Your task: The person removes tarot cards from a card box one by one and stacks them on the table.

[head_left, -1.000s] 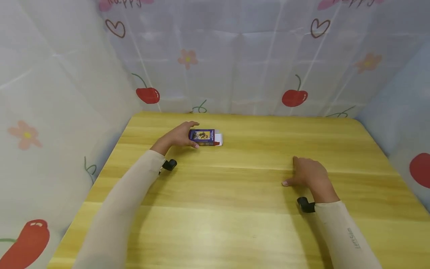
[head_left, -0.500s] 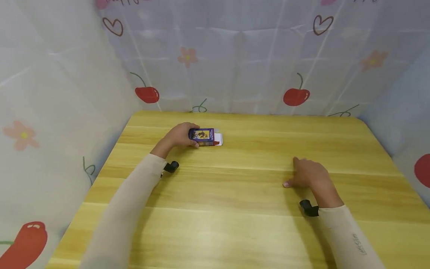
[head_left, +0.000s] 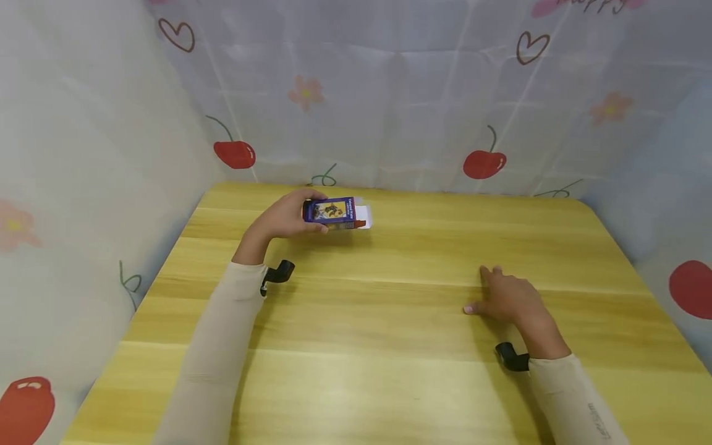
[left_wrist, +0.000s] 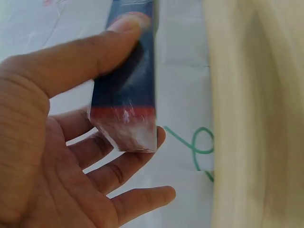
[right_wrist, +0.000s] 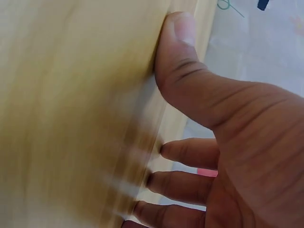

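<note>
In the head view, my left hand (head_left: 285,215) grips a small purple card box (head_left: 332,211) with a yellow picture panel. The box's white end flap stands open on the right. It is raised above the table, with its shadow below. Up close in the left wrist view, the thumb presses on the dark blue side of the box (left_wrist: 126,80), and fingers lie behind it. My right hand (head_left: 508,296) rests with its fingertips on the table at the right, thumb spread apart and nothing held. The right wrist view shows the relaxed fingers (right_wrist: 190,154) touching the wood.
A yellow wood-grain table (head_left: 378,321) spreads under both arms. Behind it hangs a pale curtain (head_left: 389,111) printed with cherries, flowers and hearts; similar sheets close off the left and right sides. Each wrist wears a black camera mount (head_left: 280,272).
My left hand has closed on the box and lifted it from the table, slightly up and to the left. The right hand has stayed almost in place.
</note>
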`<state>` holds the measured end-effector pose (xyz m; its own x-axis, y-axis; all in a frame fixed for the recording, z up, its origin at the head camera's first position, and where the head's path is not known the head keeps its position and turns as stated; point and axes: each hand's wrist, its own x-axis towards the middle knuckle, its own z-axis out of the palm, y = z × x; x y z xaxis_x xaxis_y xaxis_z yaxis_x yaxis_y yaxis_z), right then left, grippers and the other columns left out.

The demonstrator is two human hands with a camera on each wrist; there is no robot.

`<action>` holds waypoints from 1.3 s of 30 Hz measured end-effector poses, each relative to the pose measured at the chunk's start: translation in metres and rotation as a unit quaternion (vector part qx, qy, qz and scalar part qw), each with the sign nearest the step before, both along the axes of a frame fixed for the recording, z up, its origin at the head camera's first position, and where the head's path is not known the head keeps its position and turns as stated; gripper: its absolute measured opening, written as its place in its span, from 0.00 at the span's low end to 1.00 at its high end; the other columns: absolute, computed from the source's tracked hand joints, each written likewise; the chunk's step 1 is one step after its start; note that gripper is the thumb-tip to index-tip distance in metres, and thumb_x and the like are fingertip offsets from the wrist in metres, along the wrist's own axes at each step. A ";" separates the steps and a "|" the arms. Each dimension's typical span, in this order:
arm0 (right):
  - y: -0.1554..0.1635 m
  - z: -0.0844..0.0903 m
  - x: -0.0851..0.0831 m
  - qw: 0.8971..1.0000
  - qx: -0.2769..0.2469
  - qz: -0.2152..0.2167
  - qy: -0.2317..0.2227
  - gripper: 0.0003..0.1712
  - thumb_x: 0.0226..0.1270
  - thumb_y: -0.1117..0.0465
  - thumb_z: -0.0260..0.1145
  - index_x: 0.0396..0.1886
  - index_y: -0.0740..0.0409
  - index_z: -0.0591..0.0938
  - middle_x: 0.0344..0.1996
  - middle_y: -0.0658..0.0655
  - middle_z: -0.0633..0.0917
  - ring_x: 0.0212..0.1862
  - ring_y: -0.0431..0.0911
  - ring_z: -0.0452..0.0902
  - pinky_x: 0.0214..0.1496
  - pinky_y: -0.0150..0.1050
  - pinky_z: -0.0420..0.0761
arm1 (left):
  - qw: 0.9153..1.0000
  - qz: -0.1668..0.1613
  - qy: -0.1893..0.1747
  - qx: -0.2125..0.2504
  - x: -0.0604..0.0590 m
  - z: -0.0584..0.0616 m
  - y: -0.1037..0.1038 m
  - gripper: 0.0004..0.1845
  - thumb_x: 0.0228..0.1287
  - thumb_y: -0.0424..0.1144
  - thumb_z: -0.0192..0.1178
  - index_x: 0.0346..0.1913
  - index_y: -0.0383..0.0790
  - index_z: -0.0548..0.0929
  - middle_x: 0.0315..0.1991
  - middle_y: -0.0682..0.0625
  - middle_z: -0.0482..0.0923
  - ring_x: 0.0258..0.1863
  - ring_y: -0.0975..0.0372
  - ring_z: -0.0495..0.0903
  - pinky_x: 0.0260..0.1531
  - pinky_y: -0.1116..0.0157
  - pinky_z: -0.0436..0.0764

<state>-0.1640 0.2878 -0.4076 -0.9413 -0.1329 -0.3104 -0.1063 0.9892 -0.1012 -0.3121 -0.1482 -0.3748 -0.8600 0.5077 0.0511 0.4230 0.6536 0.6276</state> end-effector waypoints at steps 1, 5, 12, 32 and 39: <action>-0.002 -0.001 -0.002 1.000 0.002 0.004 0.002 0.62 0.54 0.30 0.68 0.71 0.74 0.61 0.65 0.84 0.62 0.54 0.77 0.73 0.50 0.64 0.75 | 1.000 -0.002 0.005 -0.002 0.001 0.003 -0.003 0.39 0.53 0.43 0.75 0.66 0.35 0.71 0.61 0.40 0.73 0.54 0.51 0.75 0.59 0.52 0.75; -0.006 0.002 -0.009 1.000 0.007 0.023 -0.015 0.61 0.58 0.31 0.66 0.71 0.75 0.61 0.65 0.85 0.62 0.55 0.76 0.73 0.51 0.64 0.75 | 1.000 -0.010 0.021 -0.012 0.005 0.014 -0.009 0.37 0.58 0.42 0.71 0.69 0.37 0.69 0.61 0.39 0.71 0.56 0.49 0.72 0.62 0.50 0.71; -0.034 0.028 -0.028 0.985 -0.173 0.022 0.004 0.41 0.72 0.38 0.57 0.70 0.66 0.69 0.60 0.71 0.79 0.59 0.65 0.77 0.55 0.60 0.77 | 0.999 -0.030 0.037 -0.001 0.007 0.018 -0.009 0.34 0.67 0.45 0.63 0.72 0.41 0.65 0.65 0.37 0.66 0.59 0.48 0.67 0.64 0.46 0.67; -0.169 0.063 -0.113 0.835 -0.532 -0.053 0.128 0.15 0.69 0.52 0.66 0.45 0.58 0.85 0.37 0.56 0.87 0.30 0.45 0.78 0.31 0.36 0.76 | 0.997 -0.047 0.046 0.033 0.013 0.024 -0.007 0.31 0.68 0.44 0.62 0.72 0.46 0.66 0.66 0.41 0.65 0.62 0.50 0.62 0.63 0.47 0.65; -0.178 0.053 -0.116 0.864 -0.488 -0.049 0.113 0.14 0.70 0.54 0.65 0.44 0.60 0.85 0.39 0.59 0.86 0.33 0.45 0.77 0.31 0.35 0.78 | 0.997 -0.051 0.038 0.044 0.014 0.024 -0.001 0.31 0.69 0.43 0.61 0.72 0.42 0.65 0.64 0.41 0.66 0.61 0.50 0.62 0.62 0.48 0.67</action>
<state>-0.2802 0.1093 -0.3545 -0.9849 -0.1434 0.0970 -0.1521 0.4489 -0.8805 -0.2981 -0.1488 -0.3511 -0.7962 0.5828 0.1628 0.5333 0.5489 0.6437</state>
